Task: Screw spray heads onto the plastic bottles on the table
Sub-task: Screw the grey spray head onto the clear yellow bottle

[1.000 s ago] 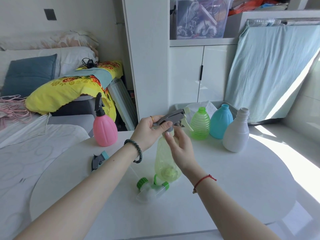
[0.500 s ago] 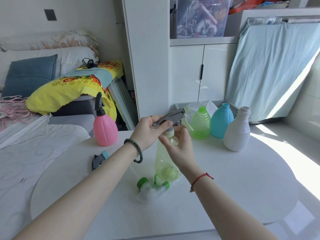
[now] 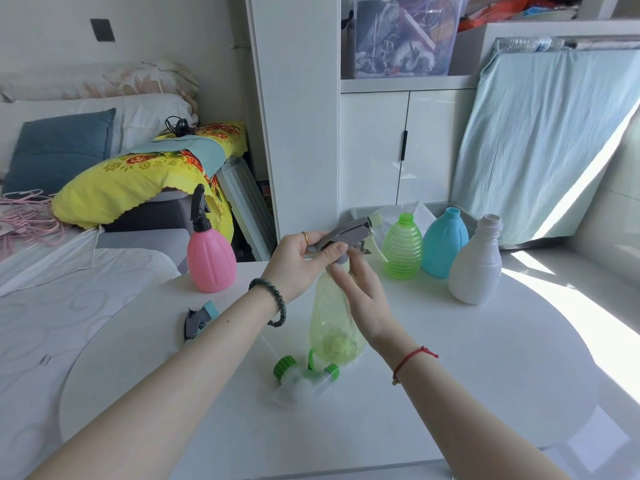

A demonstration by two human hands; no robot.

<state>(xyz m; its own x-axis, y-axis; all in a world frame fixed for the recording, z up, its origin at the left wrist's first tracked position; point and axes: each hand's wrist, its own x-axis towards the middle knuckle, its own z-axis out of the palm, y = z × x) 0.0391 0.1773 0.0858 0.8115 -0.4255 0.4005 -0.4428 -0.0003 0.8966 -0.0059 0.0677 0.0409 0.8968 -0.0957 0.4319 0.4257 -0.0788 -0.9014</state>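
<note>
The pink bottle (image 3: 211, 265) is fitted; the yellow bottle (image 3: 329, 327) has its spray head (image 3: 346, 233) gripped by the left hand (image 3: 294, 268), pinched by the right hand (image 3: 363, 299); three open bottles (image 3: 402, 251) are left.

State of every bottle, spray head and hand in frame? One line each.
yellow-green bottle: stands on table, head on neck
grey spray head: left hand grips body, right hand pinches collar
pink bottle: upright, black head fitted
green bottle: upright, neck open
blue bottle: upright, neck open
white bottle: upright, neck open
grey-blue spray head: loose, lying on table
green-collared spray heads: loose, lying on table
</note>
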